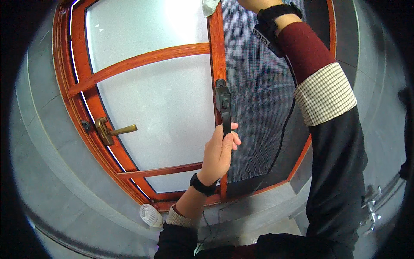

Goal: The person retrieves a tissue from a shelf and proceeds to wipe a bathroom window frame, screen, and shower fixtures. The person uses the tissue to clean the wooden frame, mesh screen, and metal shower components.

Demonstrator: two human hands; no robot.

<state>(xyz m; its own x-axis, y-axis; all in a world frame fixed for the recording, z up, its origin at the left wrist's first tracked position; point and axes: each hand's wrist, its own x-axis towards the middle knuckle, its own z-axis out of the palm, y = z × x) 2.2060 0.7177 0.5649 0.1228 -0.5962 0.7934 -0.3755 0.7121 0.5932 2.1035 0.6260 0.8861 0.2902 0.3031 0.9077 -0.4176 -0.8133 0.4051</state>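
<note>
My left hand (218, 153) is wrapped around the lower part of a black window handle (223, 97). That handle is fixed to the upright wooden bar (219, 58) between a frosted glass pane (155, 106) and a dark mesh screen (255, 106). Only the base of my right hand (255, 4) shows at the top edge, in front of the screen; its fingers are cut off. A pale cloth (210, 7) lies against the bar's top, left of that hand. Whether the right hand holds it cannot be seen.
A brass lever handle (111, 131) sticks out from the left wooden sash. On the sill stands a white slotted plastic container (151, 215). From a device (268, 37) at my right wrist hangs a black cable (284, 126). A chrome tap (373, 207) is at the lower right.
</note>
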